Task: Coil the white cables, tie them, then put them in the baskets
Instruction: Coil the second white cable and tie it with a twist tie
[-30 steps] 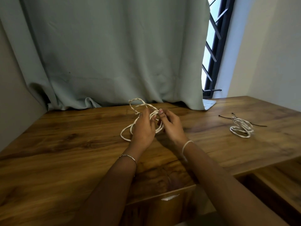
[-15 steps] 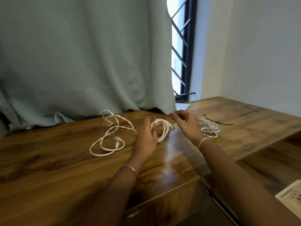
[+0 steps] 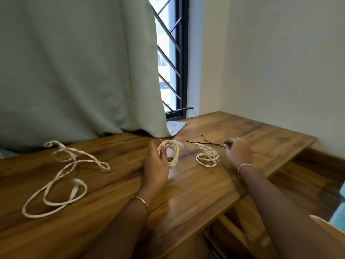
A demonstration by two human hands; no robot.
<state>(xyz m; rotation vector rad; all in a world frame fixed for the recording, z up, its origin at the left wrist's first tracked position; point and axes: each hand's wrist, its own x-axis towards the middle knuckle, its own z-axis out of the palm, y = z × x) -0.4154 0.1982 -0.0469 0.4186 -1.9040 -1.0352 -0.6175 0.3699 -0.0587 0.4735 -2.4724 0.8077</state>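
Observation:
My left hand grips a white cable wound into a round coil, held upright just above the wooden table. To the right, my right hand pinches the end of a thin dark tie lying on the table. Between the hands sits a second white cable in a loose bundle. A third white cable lies uncoiled in long loops on the left of the table.
A pale green curtain hangs down to the table's back edge, beside a barred window. The table's right edge drops to a lower wooden shelf. A light-coloured corner with blue cloth shows at far right.
The view has swung right. My right hand left the coil and moved right to the dark tie past the bundled cable. My left hand still holds the coil.

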